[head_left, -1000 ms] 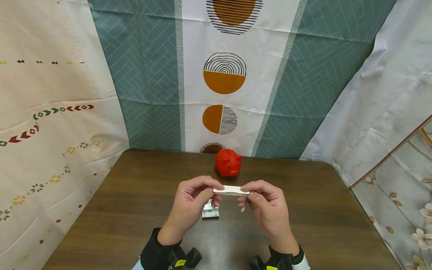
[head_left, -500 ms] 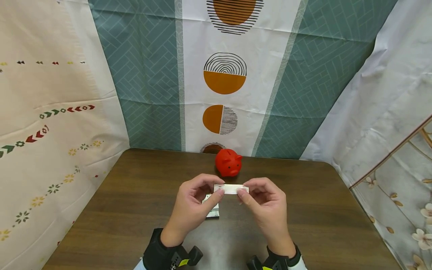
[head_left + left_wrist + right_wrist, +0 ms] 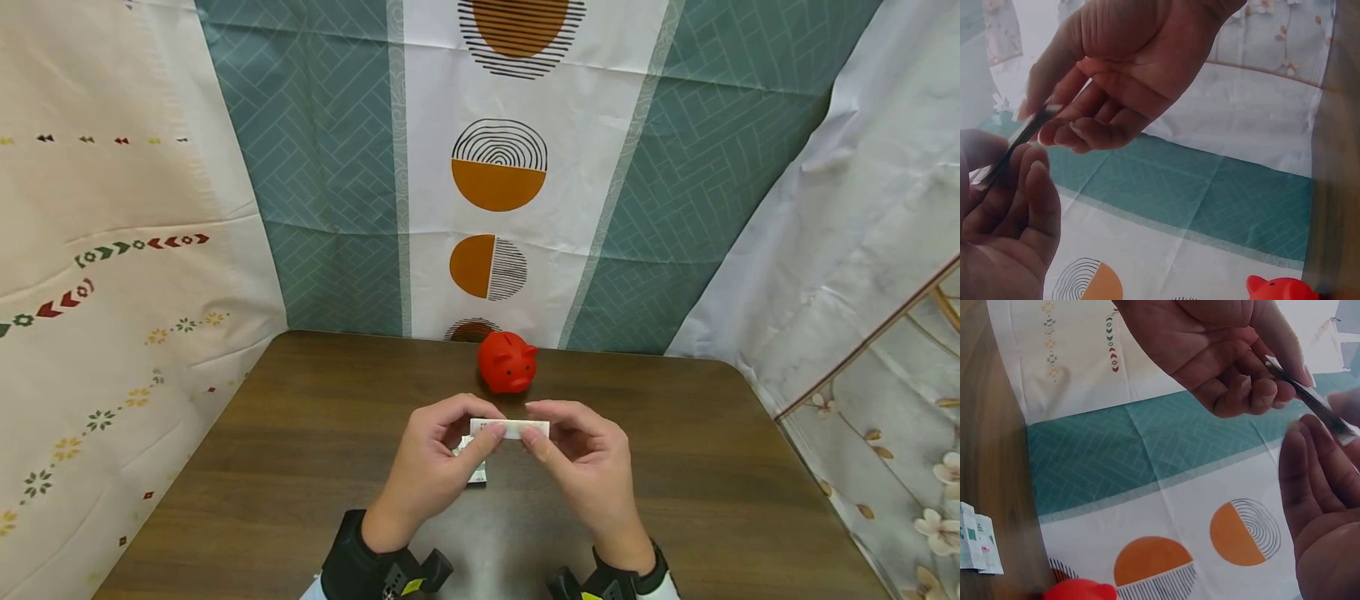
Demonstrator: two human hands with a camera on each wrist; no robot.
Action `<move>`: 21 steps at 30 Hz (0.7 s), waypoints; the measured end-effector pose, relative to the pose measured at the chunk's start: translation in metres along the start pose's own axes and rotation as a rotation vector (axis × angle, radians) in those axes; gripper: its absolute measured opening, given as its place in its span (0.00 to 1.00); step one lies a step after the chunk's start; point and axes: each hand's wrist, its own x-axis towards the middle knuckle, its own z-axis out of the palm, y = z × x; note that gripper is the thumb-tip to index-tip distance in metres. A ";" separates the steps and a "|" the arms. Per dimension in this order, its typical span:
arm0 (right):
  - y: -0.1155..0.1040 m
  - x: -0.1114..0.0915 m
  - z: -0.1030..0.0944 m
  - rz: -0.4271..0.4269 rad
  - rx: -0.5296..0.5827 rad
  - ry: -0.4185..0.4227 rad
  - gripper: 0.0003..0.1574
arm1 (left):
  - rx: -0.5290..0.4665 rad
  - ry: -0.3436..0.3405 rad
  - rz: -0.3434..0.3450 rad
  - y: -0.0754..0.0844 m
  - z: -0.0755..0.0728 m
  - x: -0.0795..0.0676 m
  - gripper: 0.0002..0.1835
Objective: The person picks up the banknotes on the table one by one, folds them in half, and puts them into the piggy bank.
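Above the table, both hands hold a narrow folded banknote (image 3: 513, 429), pale with small print near its left end. My left hand (image 3: 430, 468) pinches the left part, thumb on the near face and fingers behind. The right hand (image 3: 590, 477) has its thumb pressed on the near face toward the other end, its index finger arched above the top edge. In the right wrist view the folded banknote (image 3: 1310, 399) appears edge-on as a thin dark strip between the fingers. Other folded notes (image 3: 971, 540) with green print lie on the table, partly hidden behind my left hand in the head view.
A red piggy bank (image 3: 507, 362) stands at the table's back edge, just beyond the hands. The brown wooden table (image 3: 300, 467) is bordered by patterned curtains at the back, left and right.
The banknote has turned so its flat face shows, and the thumbs have moved onto that face, closer together. Over the last half second, the note has dropped slightly.
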 end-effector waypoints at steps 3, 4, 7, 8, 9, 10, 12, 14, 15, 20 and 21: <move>0.001 0.001 0.001 -0.020 0.033 -0.043 0.19 | 0.011 -0.007 0.003 0.000 0.001 0.000 0.04; 0.001 0.001 0.002 -0.021 0.041 -0.056 0.18 | 0.012 -0.008 0.003 0.000 0.002 0.000 0.05; 0.001 0.001 0.003 -0.020 0.042 -0.073 0.17 | 0.016 -0.001 0.010 -0.001 0.003 -0.001 0.05; 0.001 0.001 0.003 -0.018 0.041 -0.074 0.17 | 0.015 0.001 0.014 -0.001 0.004 -0.001 0.04; 0.001 0.001 0.004 -0.016 0.044 -0.075 0.17 | 0.016 0.004 0.019 -0.001 0.005 -0.002 0.04; 0.001 0.000 0.004 -0.018 0.045 -0.075 0.16 | 0.018 0.005 0.026 -0.001 0.005 -0.002 0.04; 0.001 0.000 0.005 -0.028 0.046 -0.073 0.16 | 0.021 0.009 0.043 -0.002 0.006 -0.002 0.04; 0.002 0.000 0.005 -0.034 0.042 -0.071 0.16 | 0.026 0.015 0.056 -0.002 0.007 -0.001 0.04; 0.002 0.000 0.005 -0.039 0.043 -0.073 0.16 | 0.033 0.019 0.064 -0.003 0.007 -0.001 0.04; 0.002 0.000 0.006 -0.047 0.037 -0.094 0.16 | 0.052 0.027 0.096 -0.003 0.007 -0.001 0.05; 0.001 0.000 0.006 -0.047 0.036 -0.093 0.16 | 0.053 0.028 0.096 -0.003 0.007 -0.001 0.05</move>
